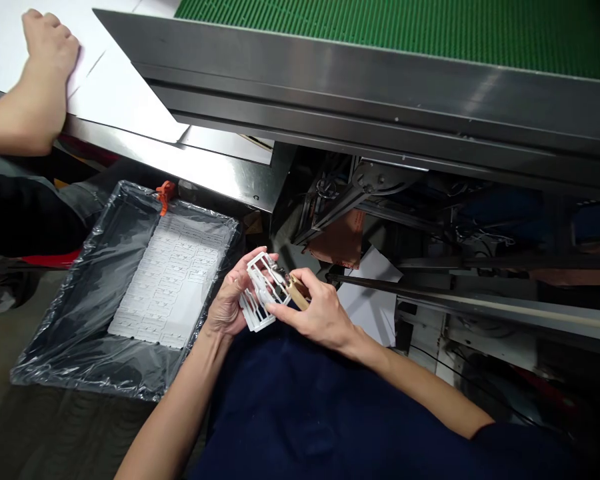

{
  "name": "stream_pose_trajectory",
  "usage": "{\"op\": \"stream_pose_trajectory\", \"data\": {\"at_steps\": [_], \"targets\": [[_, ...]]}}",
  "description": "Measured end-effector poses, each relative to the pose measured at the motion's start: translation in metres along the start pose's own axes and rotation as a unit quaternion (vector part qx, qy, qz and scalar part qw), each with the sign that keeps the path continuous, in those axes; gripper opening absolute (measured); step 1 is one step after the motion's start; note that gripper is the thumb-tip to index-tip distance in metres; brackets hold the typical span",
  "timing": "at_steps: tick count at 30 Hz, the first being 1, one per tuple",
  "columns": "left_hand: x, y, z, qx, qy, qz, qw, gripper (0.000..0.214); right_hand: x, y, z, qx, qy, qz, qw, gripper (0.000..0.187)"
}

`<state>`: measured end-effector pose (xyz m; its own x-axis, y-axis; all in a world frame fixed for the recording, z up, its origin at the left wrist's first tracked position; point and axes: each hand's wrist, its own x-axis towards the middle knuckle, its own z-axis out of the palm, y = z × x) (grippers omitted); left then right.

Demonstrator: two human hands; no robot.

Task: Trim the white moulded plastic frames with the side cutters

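Observation:
My left hand [231, 298] is closed on a white slotted plastic part [260, 293], held in front of my body. In my right hand [325, 308] is a pair of nippers [298, 293] with tan handles; its metal jaws are at the part's right edge. Whether the jaws touch the plastic I cannot tell. My right thumb lies against the part's lower side. Left of my hands, a dark tray [93, 293] lined with clear plastic film holds rows of flat white plastic pieces [170, 280].
An orange clip [165, 195] grips the tray's far rim. Beyond is a metal-edged table with white sheets [125, 93], where another person's hand [50, 47] rests. A green ribbed conveyor belt [405, 30] with a steel side rail [330, 80] crosses above. Metal struts [340, 207] stand at right.

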<state>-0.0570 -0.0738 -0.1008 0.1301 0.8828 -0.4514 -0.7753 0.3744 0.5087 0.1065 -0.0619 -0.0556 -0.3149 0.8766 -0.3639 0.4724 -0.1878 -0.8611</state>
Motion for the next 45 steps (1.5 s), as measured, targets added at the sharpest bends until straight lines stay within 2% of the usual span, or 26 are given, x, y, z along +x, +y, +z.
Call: {"op": "stream_pose_trajectory", "data": {"at_steps": [1,2,3,5,6,8,11,14,16,19,22,23,24,26,28,29,30,32,35,39,45], "targets": [[0.001,0.001,0.002,0.000,0.007,-0.008,1.000,0.058,0.003,0.004,-0.002,0.082,-0.027,0.033,0.996,0.039],[0.003,0.003,0.003,-0.003,0.019,-0.018,1.000,0.054,0.006,0.010,-0.006,0.184,-0.066,0.072,0.978,0.038],[0.004,0.004,0.003,-0.010,0.038,-0.030,0.999,0.047,0.009,0.016,-0.010,0.294,-0.108,0.109,0.943,0.036],[0.008,0.007,0.001,-0.021,0.087,-0.054,0.995,0.031,0.015,0.029,-0.018,0.485,-0.174,0.165,0.841,0.034],[0.010,0.007,-0.001,-0.024,0.111,-0.063,0.991,0.025,0.017,0.035,-0.022,0.551,-0.191,0.178,0.793,0.033],[0.013,0.007,-0.007,-0.018,0.153,-0.085,0.984,0.018,0.019,0.045,-0.027,0.631,-0.204,0.178,0.727,0.033],[0.016,0.003,-0.015,0.001,0.203,-0.114,0.972,0.007,0.019,0.052,-0.028,0.679,-0.206,0.176,0.682,0.038],[0.016,-0.002,-0.017,0.032,0.234,-0.110,0.965,0.010,0.019,0.053,-0.026,0.695,-0.198,0.186,0.665,0.042],[0.017,-0.004,-0.017,0.051,0.238,-0.093,0.965,0.019,0.019,0.053,-0.025,0.699,-0.193,0.188,0.663,0.044],[0.019,-0.005,-0.018,0.059,0.224,-0.078,0.970,0.034,0.020,0.053,-0.025,0.695,-0.187,0.190,0.668,0.044],[0.021,-0.004,-0.017,0.038,0.219,-0.089,0.971,0.021,0.020,0.051,-0.026,0.666,-0.173,0.188,0.701,0.039],[0.022,-0.004,-0.016,0.027,0.226,-0.095,0.969,0.016,0.019,0.049,-0.025,0.640,-0.165,0.187,0.727,0.038],[0.023,-0.004,-0.014,0.017,0.234,-0.100,0.967,0.012,0.018,0.046,-0.023,0.599,-0.152,0.182,0.764,0.038],[0.026,-0.004,-0.009,-0.002,0.248,-0.102,0.963,0.010,0.016,0.039,-0.018,0.462,-0.112,0.155,0.866,0.038],[0.030,-0.006,-0.004,-0.017,0.248,-0.090,0.964,0.017,0.014,0.032,-0.009,0.260,-0.045,0.103,0.959,0.039],[0.033,-0.008,-0.002,-0.023,0.244,-0.080,0.966,0.020,0.013,0.028,-0.004,0.157,-0.013,0.076,0.985,0.040],[0.035,-0.009,0.001,-0.028,0.241,-0.071,0.967,0.022,0.013,0.025,0.001,0.066,0.012,0.053,0.996,0.040],[0.038,-0.012,0.003,-0.036,0.241,-0.054,0.968,0.025,0.013,0.021,0.012,-0.064,0.031,0.029,0.997,0.038],[0.040,-0.014,0.003,-0.039,0.253,-0.040,0.966,0.027,0.017,0.018,0.023,-0.144,0.005,0.016,0.989,0.035],[0.042,-0.012,-0.002,-0.056,0.262,-0.038,0.963,0.031,0.025,0.015,0.029,-0.148,-0.038,0.024,0.988,0.035],[0.046,-0.003,-0.013,-0.119,0.267,-0.036,0.956,0.028,0.038,0.009,0.040,-0.130,-0.063,0.026,0.989,0.035]]}}
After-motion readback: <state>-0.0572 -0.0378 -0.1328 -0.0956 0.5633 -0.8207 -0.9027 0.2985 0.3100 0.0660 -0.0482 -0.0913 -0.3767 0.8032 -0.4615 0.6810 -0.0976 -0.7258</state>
